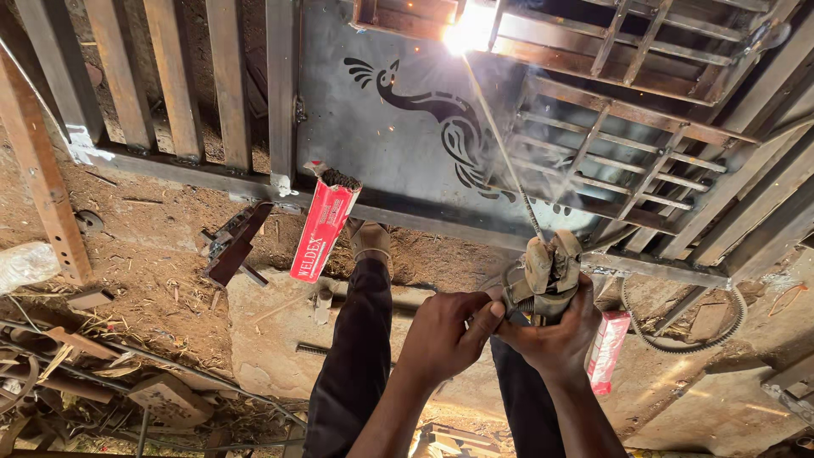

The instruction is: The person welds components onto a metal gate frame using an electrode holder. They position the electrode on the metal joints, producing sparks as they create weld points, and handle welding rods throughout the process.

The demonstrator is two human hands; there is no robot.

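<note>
**Steel gate under the arc, both hands on the holder**

Steel is being welded here. The right hand [564,335] is wrapped tight around the grip of the electrode holder [547,271], and the left hand [445,331] closes in beside it, fingers pressed against the holder's near side to steady it. From the holder's clamp a thin welding rod [500,144] runs up and away to the bright arc [465,32], which burns on a bar of the gate frame [593,59] near the top of the view. The gate lies flat on the ground, and its sheet panel carries a cut-out peacock [441,114] just left of the rod.

By the look of it, the step in hand is laying a bead at that joint. The next move would seem to call for feeding the shortening rod steadily toward the seam while both hands hold the angle.

Beside the person's dark trouser leg [356,339] a long red rod packet [322,229] stands tilted, its torn top open, white lettering along its side. A second red and white packet [607,349] lies by the right wrist, partly hidden. A coiled cable [678,335] curves over the dirt floor [161,254] nearby.
</note>
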